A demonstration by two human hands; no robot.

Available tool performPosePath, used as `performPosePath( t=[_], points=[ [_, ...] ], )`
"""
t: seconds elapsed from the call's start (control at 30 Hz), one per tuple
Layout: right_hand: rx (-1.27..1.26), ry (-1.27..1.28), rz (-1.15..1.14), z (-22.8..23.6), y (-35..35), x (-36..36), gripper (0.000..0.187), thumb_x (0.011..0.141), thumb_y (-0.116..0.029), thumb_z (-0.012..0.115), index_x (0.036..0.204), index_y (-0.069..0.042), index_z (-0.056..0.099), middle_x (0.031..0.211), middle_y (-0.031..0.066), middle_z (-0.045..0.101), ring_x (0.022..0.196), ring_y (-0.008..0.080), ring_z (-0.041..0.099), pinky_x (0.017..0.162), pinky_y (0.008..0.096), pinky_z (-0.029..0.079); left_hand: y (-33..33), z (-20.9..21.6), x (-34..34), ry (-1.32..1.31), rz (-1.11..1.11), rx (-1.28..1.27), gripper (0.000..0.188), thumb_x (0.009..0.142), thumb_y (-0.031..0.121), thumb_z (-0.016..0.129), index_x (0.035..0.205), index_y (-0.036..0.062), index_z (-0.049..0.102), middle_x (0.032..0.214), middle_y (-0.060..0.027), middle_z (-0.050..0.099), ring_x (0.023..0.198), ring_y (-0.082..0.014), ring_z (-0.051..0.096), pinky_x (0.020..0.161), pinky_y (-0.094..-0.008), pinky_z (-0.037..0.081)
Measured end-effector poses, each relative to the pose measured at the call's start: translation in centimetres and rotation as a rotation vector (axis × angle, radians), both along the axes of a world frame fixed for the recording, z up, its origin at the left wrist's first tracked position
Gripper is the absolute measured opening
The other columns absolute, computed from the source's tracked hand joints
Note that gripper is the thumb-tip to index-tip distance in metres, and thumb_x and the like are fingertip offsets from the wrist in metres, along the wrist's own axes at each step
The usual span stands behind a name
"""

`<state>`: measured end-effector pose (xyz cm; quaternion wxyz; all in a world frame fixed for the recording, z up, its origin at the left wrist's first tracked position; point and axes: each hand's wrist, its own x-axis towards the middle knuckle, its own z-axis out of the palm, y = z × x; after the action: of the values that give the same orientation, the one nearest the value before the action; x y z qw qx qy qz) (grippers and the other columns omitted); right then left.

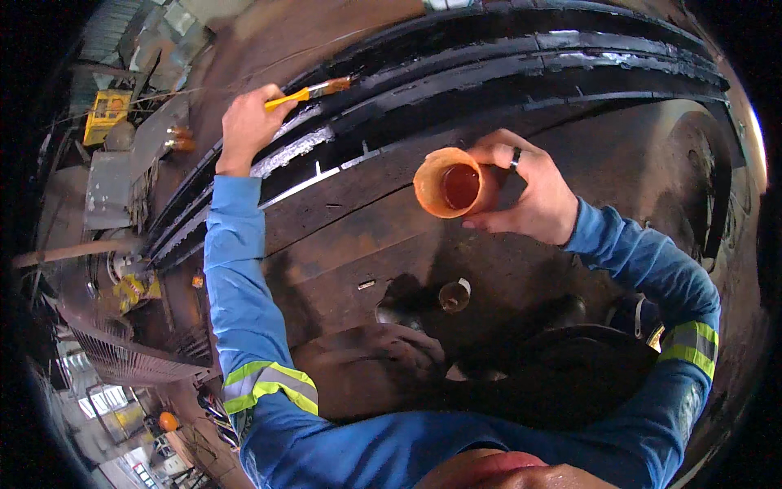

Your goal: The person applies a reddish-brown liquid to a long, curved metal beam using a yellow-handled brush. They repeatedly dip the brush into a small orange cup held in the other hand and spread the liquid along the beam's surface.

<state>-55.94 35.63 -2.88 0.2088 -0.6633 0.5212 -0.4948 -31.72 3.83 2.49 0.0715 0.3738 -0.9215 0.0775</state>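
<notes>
The paintbrush [309, 91] looked light and stiff, best taken by its yellow handle, well back from the wet bristles. The left hand [248, 122] had it in a closed grip around that handle, the bristle end pointing right and lying against the black grooved band [505, 77] along the upper edge of the big rusty metal surface [342, 220]. The orange cup [446, 183] seemed thin-walled, light and easy to spill; it was safest held round its side. The right hand [529, 196] gripped it so, fingers curled round the wall, above the middle of the metal surface. It held dark reddish liquid, and its rim was smeared.
</notes>
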Motion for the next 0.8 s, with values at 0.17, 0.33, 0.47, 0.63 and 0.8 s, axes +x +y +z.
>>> performPosePath(
  t=[0.17, 0.33, 0.47, 0.63, 0.8],
  points=[
    [0.076, -0.025, -0.009, -0.2, -0.2, -0.2, 0.063, 0.057, -0.013, 0.090, 0.114, -0.004, 0.064, 0.106, 0.0101, 0.061, 0.097, 0.0244, 0.060, 0.086, 0.0327, 0.049, -2.8, 0.3, 4.4, 0.067, 0.046, 0.039, 0.029, 0.082, 0.036, 0.075, 0.095, 0.0103, 0.070, 0.085, -0.0132, 0.070, 0.082, -0.0299, 0.067, 0.072, -0.0387, 0.050],
    [0.114, -0.048, -0.001, -0.2, -0.8, 0.3, 0.062, 0.058, -0.011, 0.090, 0.114, -0.003, 0.064, 0.107, 0.0080, 0.059, 0.097, 0.0201, 0.060, 0.081, 0.0301, 0.050, -4.6, -0.4, 6.9, 0.353, 0.008, 0.199, 0.031, 0.080, 0.034, 0.078, 0.096, 0.0080, 0.071, 0.083, -0.0124, 0.070, 0.078, -0.0242, 0.067, 0.074, -0.0341, 0.050],
    [0.075, -0.034, 0.012, -0.8, -1.6, 0.2, 0.062, 0.059, -0.015, 0.089, 0.115, -0.003, 0.064, 0.105, 0.0093, 0.060, 0.096, 0.0223, 0.061, 0.083, 0.0317, 0.050, -4.3, -1.2, 5.8, 0.157, 0.018, 0.102, 0.031, 0.080, 0.035, 0.078, 0.096, 0.0080, 0.072, 0.085, -0.0117, 0.071, 0.079, -0.0249, 0.067, 0.075, -0.0339, 0.051],
    [0.143, -0.050, 0.014, -0.1, -2.1, 0.9, 0.061, 0.059, -0.012, 0.088, 0.115, -0.003, 0.064, 0.105, 0.0084, 0.060, 0.096, 0.0202, 0.061, 0.083, 0.0301, 0.050, -5.1, 0.0, 7.4, 0.269, 0.042, 0.107, 0.030, 0.080, 0.035, 0.078, 0.096, 0.0100, 0.074, 0.086, -0.0117, 0.071, 0.078, -0.0249, 0.068, 0.075, -0.0333, 0.051],
    [0.159, -0.069, 0.006, -0.7, -2.8, 0.7, 0.060, 0.059, -0.011, 0.088, 0.114, -0.002, 0.064, 0.105, 0.0081, 0.060, 0.096, 0.0197, 0.060, 0.084, 0.0295, 0.049, -4.3, -1.6, 6.4, 0.214, 0.049, 0.101, 0.031, 0.078, 0.035, 0.079, 0.095, 0.0101, 0.074, 0.083, -0.0097, 0.072, 0.077, -0.0241, 0.068, 0.074, -0.0326, 0.052]
  ],
)
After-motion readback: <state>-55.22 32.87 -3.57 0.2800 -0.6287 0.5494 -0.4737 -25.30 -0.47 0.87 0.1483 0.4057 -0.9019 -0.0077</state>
